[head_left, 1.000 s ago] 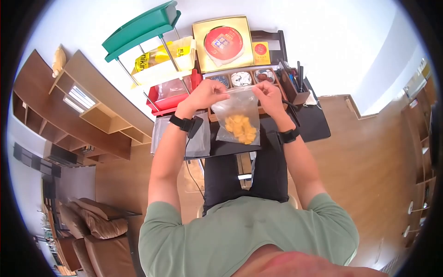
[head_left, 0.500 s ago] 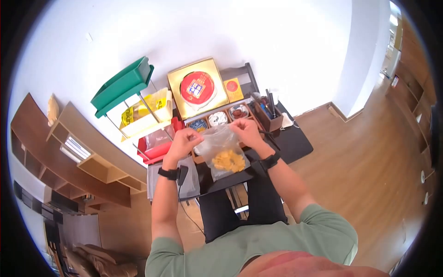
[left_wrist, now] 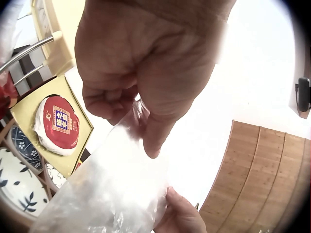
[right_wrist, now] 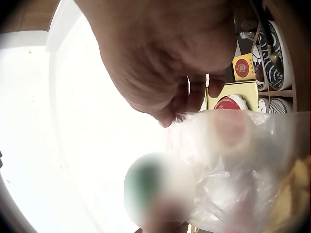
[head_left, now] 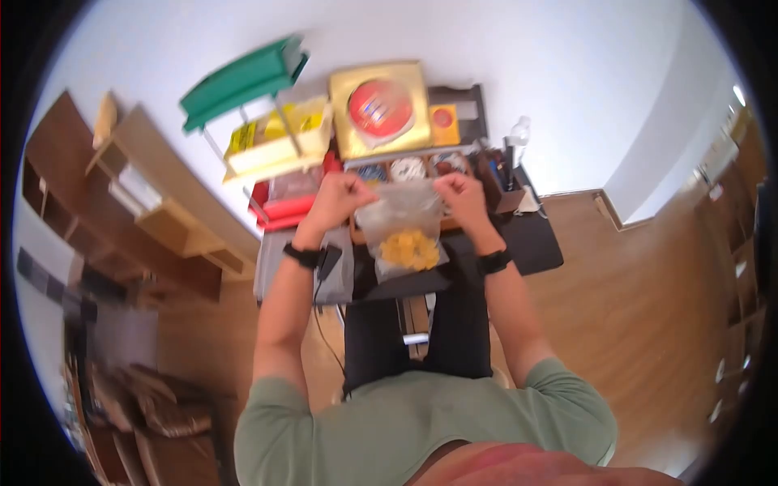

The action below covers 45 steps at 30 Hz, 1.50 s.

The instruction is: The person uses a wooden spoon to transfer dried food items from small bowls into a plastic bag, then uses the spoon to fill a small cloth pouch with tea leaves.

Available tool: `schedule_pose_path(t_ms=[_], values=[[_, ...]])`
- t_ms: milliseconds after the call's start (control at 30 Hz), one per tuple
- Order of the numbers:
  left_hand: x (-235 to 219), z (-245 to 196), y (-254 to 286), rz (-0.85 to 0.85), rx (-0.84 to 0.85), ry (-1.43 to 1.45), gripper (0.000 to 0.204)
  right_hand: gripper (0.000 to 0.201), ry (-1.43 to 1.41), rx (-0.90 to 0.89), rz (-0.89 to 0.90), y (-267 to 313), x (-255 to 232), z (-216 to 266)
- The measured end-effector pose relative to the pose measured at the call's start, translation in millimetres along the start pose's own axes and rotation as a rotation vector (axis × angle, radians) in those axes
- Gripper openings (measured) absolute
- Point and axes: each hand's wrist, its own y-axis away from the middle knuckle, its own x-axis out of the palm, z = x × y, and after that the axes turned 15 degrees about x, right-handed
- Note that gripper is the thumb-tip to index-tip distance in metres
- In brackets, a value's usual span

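Plastic bag (head_left: 399, 212) is pinched by both hands (head_left: 334, 204) (head_left: 466, 204) over a black table (head_left: 535, 249) before a white wall (head_left: 559, 89).

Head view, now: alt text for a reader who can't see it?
The left hand and right hand pinch the top edge of a clear bag with yellow pieces at its bottom, at a black table. Beyond are a gold box and, left, a green tray.

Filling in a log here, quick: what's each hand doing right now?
Left hand: holding the clear bag, pinched at one top corner.
Right hand: holding the same bag, pinched at the other top corner.
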Motion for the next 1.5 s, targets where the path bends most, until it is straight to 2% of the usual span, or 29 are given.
schedule_pose_path(t_ms=[100,200,267,367,400,500,633,700,767,833,900,1033,1100,1267,1400,1500], values=[[-3,8,3,0.019,-0.057,0.028,0.019,0.010,-0.018,0.062,0.001,-2,-1,-2],[4,29,11,-0.014,-0.103,0.172,0.023,0.011,-0.110,0.062,0.060,0,0,2],[4,24,7,-0.008,-0.010,0.142,0.013,0.012,-0.143,0.056,0.094,-2,0,2],[5,29,5,0.030,-0.090,0.205,0.012,0.012,-0.111,0.031,0.072,-3,1,6],[2,31,4,0.059,-0.095,0.199,0.027,0.012,-0.096,0.048,0.064,-3,0,4],[0,23,-1,0.045,-0.067,0.162,0.021,0.011,-0.044,0.054,0.015,-5,-3,10],[-4,6,-6,0.109,-0.095,0.147,0.018,0.012,-0.132,0.068,0.071,-5,-3,8],[-4,6,-7,0.129,-0.079,0.099,0.016,0.013,-0.137,0.084,0.105,-7,-2,7],[-2,11,-7,0.155,-0.069,0.185,0.014,0.012,-0.096,0.083,0.061,-3,0,12],[-3,2,-12,0.230,0.024,0.053,0.012,0.012,0.025,0.081,0.057,-7,-2,7],[2,-8,-19,0.286,-0.032,0.012,0.014,0.011,0.009,0.078,0.063,-7,-2,7],[18,-10,-38,0.357,0.021,0.021,0.020,0.011,-0.027,0.083,0.114,-1,-2,1],[25,-10,-51,0.422,0.147,-0.114,0.024,0.010,-0.031,0.058,0.118,-8,2,6],[45,-8,-68,0.388,0.173,-0.028,0.026,0.009,-0.114,0.057,0.142,-14,0,-1],[51,-11,-73,0.403,0.108,-0.040,0.023,0.012,-0.180,0.067,0.141,-10,-1,-4],[54,-6,-71,0.419,0.142,-0.080,0.025,0.013,-0.113,0.053,0.141,-14,-6,-16]])
